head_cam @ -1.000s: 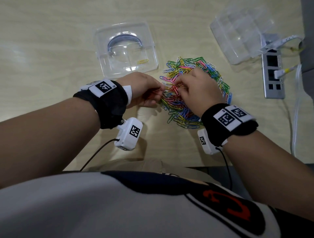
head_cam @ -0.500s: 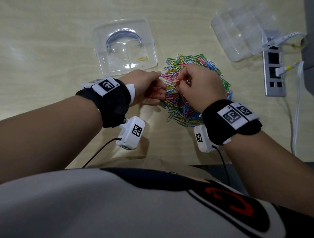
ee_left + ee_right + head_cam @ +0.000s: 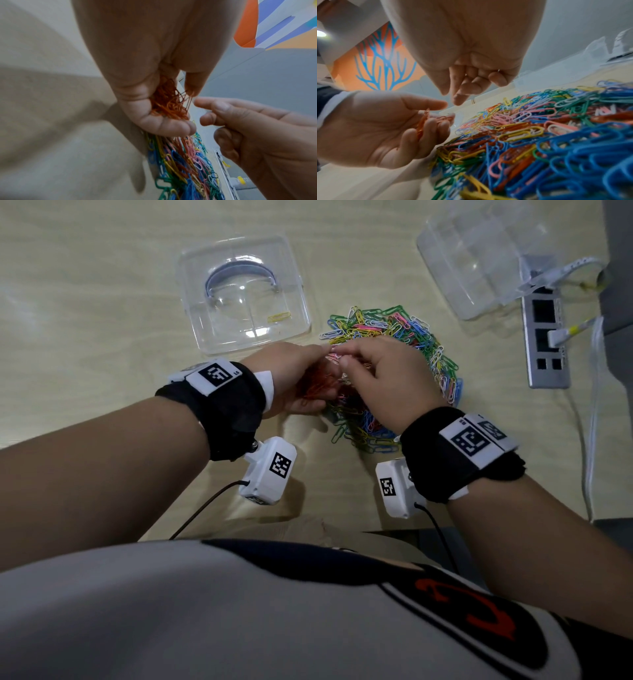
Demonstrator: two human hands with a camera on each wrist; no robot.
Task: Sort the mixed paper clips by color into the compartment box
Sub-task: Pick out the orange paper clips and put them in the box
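Overhead, pale wood table (image 3: 102, 302), orange-blue mural (image 3: 385, 65)

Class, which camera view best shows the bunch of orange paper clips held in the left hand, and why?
The left wrist view: the orange paper clips fill the cupped left hand close up and unobstructed. The right wrist view shows only a thin edge between the fingers. In the head view they are a blurred reddish patch, partly hidden behind the right hand.

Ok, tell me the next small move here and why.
Probably send the right hand back to the mixed pile for another orange clip: its fingers look empty, while the left hand holds a bunch of orange clips.
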